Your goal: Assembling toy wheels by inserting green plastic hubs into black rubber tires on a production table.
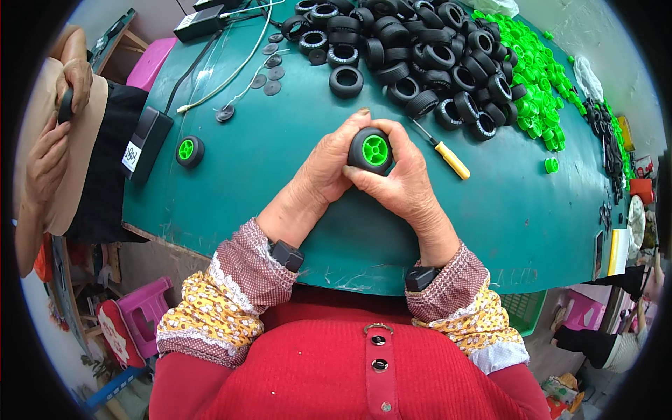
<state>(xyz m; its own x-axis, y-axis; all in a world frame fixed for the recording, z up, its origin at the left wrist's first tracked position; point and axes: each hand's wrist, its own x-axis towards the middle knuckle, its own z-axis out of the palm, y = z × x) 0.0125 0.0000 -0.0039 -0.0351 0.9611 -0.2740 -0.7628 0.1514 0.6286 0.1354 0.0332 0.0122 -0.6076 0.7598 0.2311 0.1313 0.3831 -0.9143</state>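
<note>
Between my two hands, above the green tabletop [280, 175], I hold a small toy wheel [374, 150]: a black tyre around a bright green hub. My left hand [332, 157] presses against its left side, fingers partly hidden behind it. My right hand [406, 168] wraps its right side, thumb along the lower edge and forefinger at the top. A yellow-handled screwdriver [453, 161] lies to the right of my right hand. To the left on the table sits another wheel [189, 150] with a green hub in its tyre.
Beyond my hands is a heap of black tyres [420, 52], with a pile of green hubs [535, 91] to its right. A black box [147, 143], a white cable [231, 70] and black discs [271, 87] lie at left. A co-worker's hands [63, 112] hold a dark ring-like piece.
</note>
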